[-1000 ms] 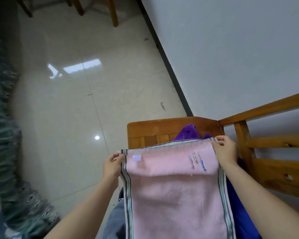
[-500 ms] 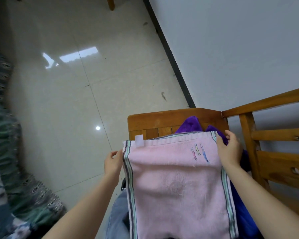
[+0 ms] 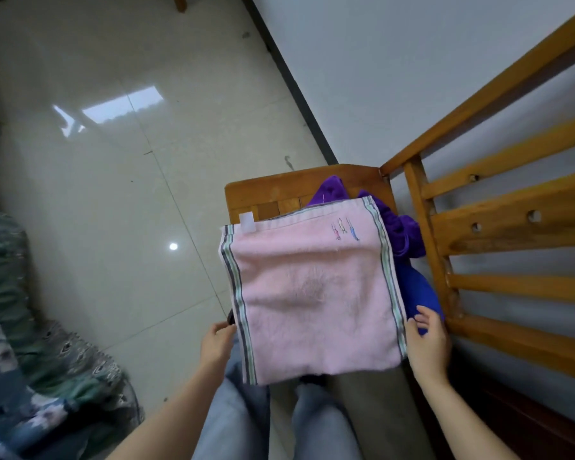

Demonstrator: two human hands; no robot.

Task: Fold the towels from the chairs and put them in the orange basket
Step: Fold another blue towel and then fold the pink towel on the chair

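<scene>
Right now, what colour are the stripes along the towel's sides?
Grey, green and white stripes on the pink towel; head view.

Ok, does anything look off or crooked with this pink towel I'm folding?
The pink towel lies skewed across the wooden chair, and its white tag sticks out past the far edge near the left corner. A purple towel sits crumpled beneath it.
</scene>
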